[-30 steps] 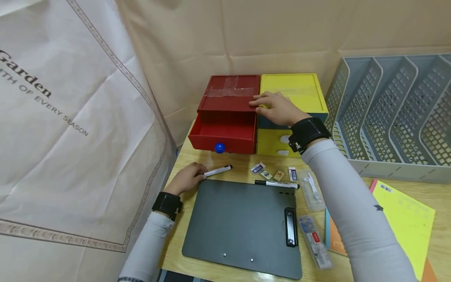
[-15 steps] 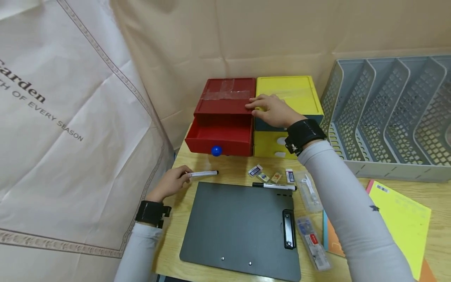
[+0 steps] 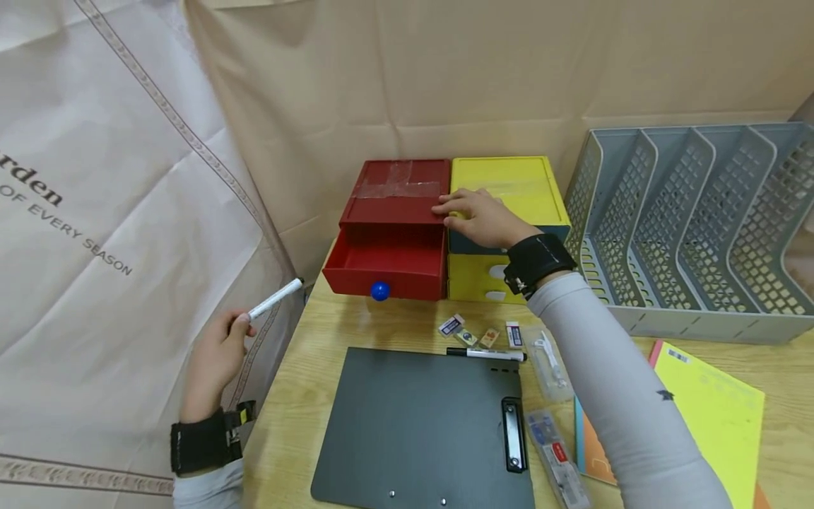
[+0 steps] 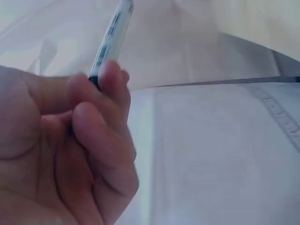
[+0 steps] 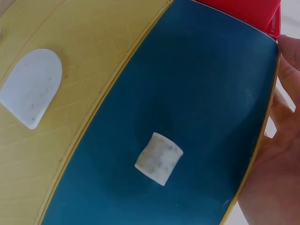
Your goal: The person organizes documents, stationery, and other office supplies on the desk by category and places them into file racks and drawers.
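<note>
My left hand (image 3: 216, 357) is raised left of the table and pinches a white marker (image 3: 275, 299) with a black cap, tip slanting up and right. In the left wrist view, fingers curl around the black end of the marker (image 4: 112, 40). My right hand (image 3: 483, 217) rests on top where the red drawer box (image 3: 394, 211) and the yellow drawer box (image 3: 518, 177) meet, fingers spread toward the red one. The red drawer (image 3: 350, 280), with its blue knob (image 3: 380, 290), is pulled out and looks bare inside. The right wrist view shows a dark blue drawer front (image 5: 187, 93) beside that hand.
A dark grey clipboard (image 3: 420, 424) lies in front, with another marker (image 3: 486, 355) along its top edge. Several small erasers (image 3: 451, 325) and clear plastic cases (image 3: 556, 452) lie nearby. At right stand a grey file rack (image 3: 693, 322) and a yellow notebook (image 3: 712, 403).
My left hand has lifted the marker off the table and carried it left past the table edge, turning its tip upward. The right hand has stayed on the boxes; the head view has shifted slightly.
</note>
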Motion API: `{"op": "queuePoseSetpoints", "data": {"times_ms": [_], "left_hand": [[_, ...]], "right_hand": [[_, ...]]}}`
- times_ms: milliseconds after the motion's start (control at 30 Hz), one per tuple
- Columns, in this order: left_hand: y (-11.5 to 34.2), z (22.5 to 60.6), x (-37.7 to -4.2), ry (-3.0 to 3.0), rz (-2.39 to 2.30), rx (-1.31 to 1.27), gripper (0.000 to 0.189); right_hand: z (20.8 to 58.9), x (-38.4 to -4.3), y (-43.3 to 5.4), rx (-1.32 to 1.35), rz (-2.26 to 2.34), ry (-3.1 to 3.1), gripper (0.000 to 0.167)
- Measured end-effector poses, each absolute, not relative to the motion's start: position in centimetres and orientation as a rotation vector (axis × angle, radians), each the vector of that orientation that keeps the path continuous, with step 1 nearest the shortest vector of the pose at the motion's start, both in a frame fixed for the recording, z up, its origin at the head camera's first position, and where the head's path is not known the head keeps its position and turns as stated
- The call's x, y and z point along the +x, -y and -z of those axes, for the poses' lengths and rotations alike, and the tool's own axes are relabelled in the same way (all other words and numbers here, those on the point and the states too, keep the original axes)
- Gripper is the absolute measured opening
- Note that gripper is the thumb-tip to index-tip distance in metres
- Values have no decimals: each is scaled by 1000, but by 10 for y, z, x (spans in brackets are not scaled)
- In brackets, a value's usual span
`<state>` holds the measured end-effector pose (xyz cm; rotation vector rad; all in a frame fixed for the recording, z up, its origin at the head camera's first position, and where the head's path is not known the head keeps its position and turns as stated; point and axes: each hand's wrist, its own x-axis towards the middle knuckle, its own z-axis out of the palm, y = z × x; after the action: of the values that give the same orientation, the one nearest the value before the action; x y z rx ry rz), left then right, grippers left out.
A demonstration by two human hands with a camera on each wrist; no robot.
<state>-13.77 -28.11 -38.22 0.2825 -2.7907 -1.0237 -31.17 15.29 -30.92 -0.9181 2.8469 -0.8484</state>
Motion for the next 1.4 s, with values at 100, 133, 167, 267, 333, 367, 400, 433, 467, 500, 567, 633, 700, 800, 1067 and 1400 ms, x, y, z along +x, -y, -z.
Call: {"op": "queuePoseSetpoints", "data": {"times_ms": [100, 133, 167, 267, 333, 367, 400, 433, 467, 500, 567, 633, 700, 800, 1067, 1400], "left_hand": [[275, 373, -136, 2622, 1120, 353, 37], [272, 372, -136, 2556, 1169, 349, 35], [267, 370, -137, 2496, 1222, 322, 34], [250, 369, -143, 2352, 1342, 190, 31], [238, 369, -148, 2314, 1344, 77, 30], [231, 368, -150, 2309, 1324, 25, 30], [224, 368, -153, 2303, 1296, -25, 30], [218, 367, -156, 2302, 1266, -72, 30], [213, 366, -158, 2300, 1242, -117, 30], [208, 365, -161, 2302, 1214, -154, 30], [200, 362, -166, 2299, 1182, -217, 30], [194, 358, -173, 2299, 1154, -280, 29], [189, 356, -180, 2312, 1113, -342, 28], [183, 357, -192, 2325, 1057, -422, 28], [180, 356, -208, 2293, 1041, -514, 26], [174, 349, -216, 2395, 978, -493, 28]], "right_hand": [[308, -311, -152, -922, 852, -2857, 39], [308, -310, -152, -920, 854, -2855, 39], [308, -310, -152, -921, 855, -2850, 39], [309, -309, -152, -922, 846, -2840, 40], [310, -308, -153, -923, 851, -2832, 40], [309, -308, -153, -927, 854, -2835, 40], [309, -308, -153, -929, 860, -2839, 40], [309, -309, -153, -929, 869, -2840, 39], [309, -309, -154, -930, 877, -2842, 39], [309, -309, -154, -930, 881, -2843, 39], [309, -310, -154, -937, 877, -2842, 39], [310, -310, -154, -942, 867, -2841, 40], [310, -311, -154, -940, 852, -2847, 40], [311, -311, -154, -933, 842, -2856, 40], [310, -311, -150, -940, 823, -2843, 40], [308, -309, -153, -910, 828, -2851, 40]]}}
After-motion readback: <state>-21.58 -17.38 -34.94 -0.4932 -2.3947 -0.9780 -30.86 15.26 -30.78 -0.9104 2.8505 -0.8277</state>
